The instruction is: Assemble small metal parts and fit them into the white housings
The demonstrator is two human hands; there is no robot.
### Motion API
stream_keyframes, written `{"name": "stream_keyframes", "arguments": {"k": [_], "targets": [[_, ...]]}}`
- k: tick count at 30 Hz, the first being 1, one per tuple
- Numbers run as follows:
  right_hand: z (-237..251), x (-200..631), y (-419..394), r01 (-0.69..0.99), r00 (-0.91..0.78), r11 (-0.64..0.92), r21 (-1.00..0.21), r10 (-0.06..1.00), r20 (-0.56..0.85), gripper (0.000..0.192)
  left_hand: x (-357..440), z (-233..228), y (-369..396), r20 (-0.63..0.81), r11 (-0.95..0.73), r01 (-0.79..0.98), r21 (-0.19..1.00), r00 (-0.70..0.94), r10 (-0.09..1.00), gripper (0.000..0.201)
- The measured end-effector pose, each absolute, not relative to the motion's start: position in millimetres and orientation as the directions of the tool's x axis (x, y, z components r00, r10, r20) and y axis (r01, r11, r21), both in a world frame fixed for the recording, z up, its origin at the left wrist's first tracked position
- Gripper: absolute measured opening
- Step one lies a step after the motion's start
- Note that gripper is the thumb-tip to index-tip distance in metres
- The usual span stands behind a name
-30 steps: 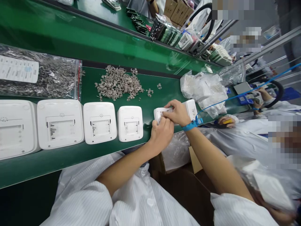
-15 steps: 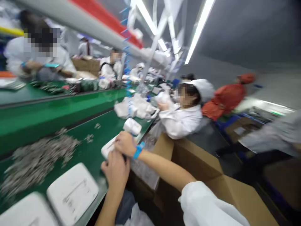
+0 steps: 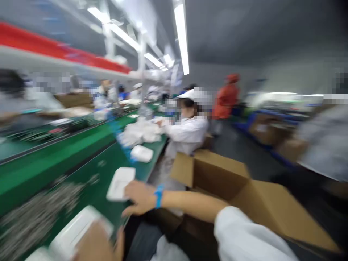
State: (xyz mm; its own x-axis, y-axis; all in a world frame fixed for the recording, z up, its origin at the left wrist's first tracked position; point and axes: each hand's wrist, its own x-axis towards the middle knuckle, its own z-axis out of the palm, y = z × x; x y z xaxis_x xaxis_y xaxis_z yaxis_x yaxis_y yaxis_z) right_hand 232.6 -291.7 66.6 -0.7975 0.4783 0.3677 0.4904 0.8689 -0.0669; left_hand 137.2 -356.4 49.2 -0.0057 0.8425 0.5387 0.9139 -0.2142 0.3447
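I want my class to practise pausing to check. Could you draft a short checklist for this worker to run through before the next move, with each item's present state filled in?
1. Blue wristband worn on the right arm: ok.
2. Right hand at the farther white unit: ok, fingers at its edge, thumb spread.
3. Left hand gripping the nearer white unit: cannot tell, blurred.
4. Small metal parts sharp enough to count: not ok, the pile is smeared.
5. Cardboard box open beside the bench: ok, flaps spread.
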Motion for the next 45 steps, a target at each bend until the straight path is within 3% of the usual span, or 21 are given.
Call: {"name": "stream_keyframes", "arguments": {"k": [5, 11, 15, 19, 27, 30, 33, 36, 38, 40, 42, 45], "targets": [[45, 266, -266, 0.344, -0.815, 0.905, -0.249, 0.42, 0.399, 0.032, 63, 22, -438, 0.535, 0.158, 0.974, 0.164, -0.223, 0.815, 0.044], [9, 236, -260, 0.233, -0.833, 0.922, -0.308, 0.353, 0.427, 0.023, 45, 15, -470, 0.448, 0.563, 0.815, 0.136, -0.558, 0.699, 0.051], [11, 221, -306, 0.234, -0.813, 0.937, -0.261, 0.335, 0.475, 0.035, 48, 16, -487, 0.399, 0.572, 0.816, 0.084, -0.553, 0.731, 0.064], [9, 201, -336, 0.166, -0.827, 0.958, -0.232, 0.264, 0.496, 0.045, 37, 18, -507, 0.399, 0.574, 0.818, 0.049, -0.543, 0.739, 0.066], [14, 125, -370, 0.037, -0.863, 0.942, -0.333, 0.198, 0.464, 0.044, -17, 22, -555, 0.434, 0.671, 0.737, -0.089, -0.577, 0.692, 0.064], [17, 105, -383, -0.008, -0.867, 0.921, -0.389, 0.188, 0.462, 0.05, -31, 20, -566, 0.413, 0.716, 0.696, -0.052, -0.638, 0.65, 0.061], [21, 100, -375, -0.12, -0.825, 0.874, -0.471, 0.176, 0.537, 0.066, -30, 14, -555, 0.53, 0.752, 0.659, 0.031, -0.648, 0.547, 0.067], [25, 124, -328, -0.018, -0.715, 0.847, -0.532, 0.361, 0.598, 0.055, -3, 9, -506, 0.672, 0.525, 0.847, 0.082, -0.436, 0.598, 0.067], [26, 158, -277, 0.262, -0.538, 0.812, -0.522, 0.572, 0.619, 0.039, 29, 11, -451, 0.637, 0.217, 0.972, 0.09, -0.223, 0.738, 0.048], [23, 199, -223, 0.613, -0.3, 0.665, -0.427, 0.696, 0.652, 0.039, 64, 14, -389, 0.469, -0.075, 0.989, 0.13, 0.006, 0.883, 0.027], [17, 237, -180, 0.84, -0.108, 0.41, -0.355, 0.768, 0.632, 0.049, 93, 16, -331, 0.363, -0.171, 0.97, 0.174, 0.098, 0.927, 0.017], [11, 272, -156, 0.924, -0.045, 0.197, -0.327, 0.907, 0.42, 0.055, 115, 15, -280, 0.334, -0.138, 0.965, 0.222, 0.057, 0.941, 0.014]]}}
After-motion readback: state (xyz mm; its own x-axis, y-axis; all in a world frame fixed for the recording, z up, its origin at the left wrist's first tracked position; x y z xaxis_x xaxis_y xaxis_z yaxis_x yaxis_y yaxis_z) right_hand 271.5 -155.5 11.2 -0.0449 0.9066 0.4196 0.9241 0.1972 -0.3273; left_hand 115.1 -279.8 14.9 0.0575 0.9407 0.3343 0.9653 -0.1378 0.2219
